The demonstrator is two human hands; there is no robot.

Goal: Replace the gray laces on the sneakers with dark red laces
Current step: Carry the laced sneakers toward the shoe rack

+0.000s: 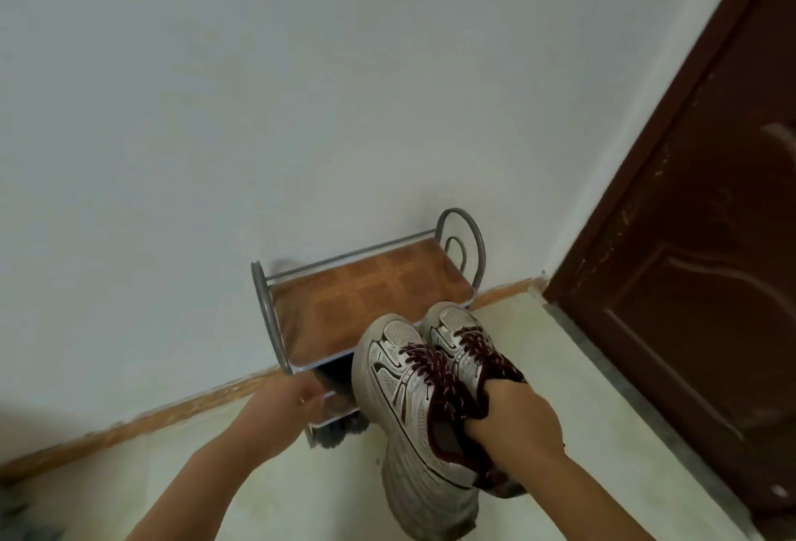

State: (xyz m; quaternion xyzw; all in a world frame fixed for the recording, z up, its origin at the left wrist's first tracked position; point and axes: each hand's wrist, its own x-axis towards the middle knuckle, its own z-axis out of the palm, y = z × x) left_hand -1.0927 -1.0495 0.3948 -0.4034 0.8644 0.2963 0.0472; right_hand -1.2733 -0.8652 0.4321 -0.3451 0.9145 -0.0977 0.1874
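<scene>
In the head view, your right hand (512, 415) carries both sneakers (413, 372) side by side, its fingers hooked down inside the collars so the toes point away from you, toward the shoe rack (366, 295). Both shoes are threaded with dark red laces (435, 368), crisscrossed up the tongues over the white and silver mesh uppers. The pair hangs in the air just in front of the rack's front edge, above the pale floor (327, 484). Your left hand (284, 402) reaches toward the rack's lower shelf, at its left front corner; its fingers are turned away from you, so you cannot tell whether they are spread or closed on anything. The rack's brown top shelf sits against the white wall (258, 88). A dark brown door (698, 239) stands to the right.
</scene>
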